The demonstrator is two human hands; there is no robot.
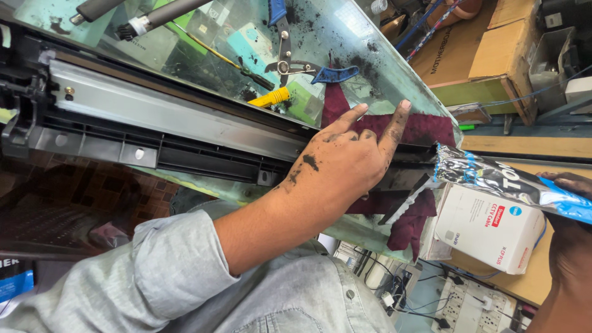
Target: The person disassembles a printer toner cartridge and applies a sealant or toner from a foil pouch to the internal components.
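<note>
left hand (342,161) splayed, right hand (570,243) gripping

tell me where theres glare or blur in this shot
Head view: bright glare on the glass tabletop near the top edge and on the silver foil pouch; the left hand and the long cartridge are sharp; the right hand sits dark at the frame's edge.

The long cartridge (166,126) is black and silver. The cloth (425,129) is dark red. The left hand (342,163) has black smudges. The bag (512,182) is shiny silver and blue. The pliers (290,58) have blue handles. The sleeve (129,277) is light grey.
</note>
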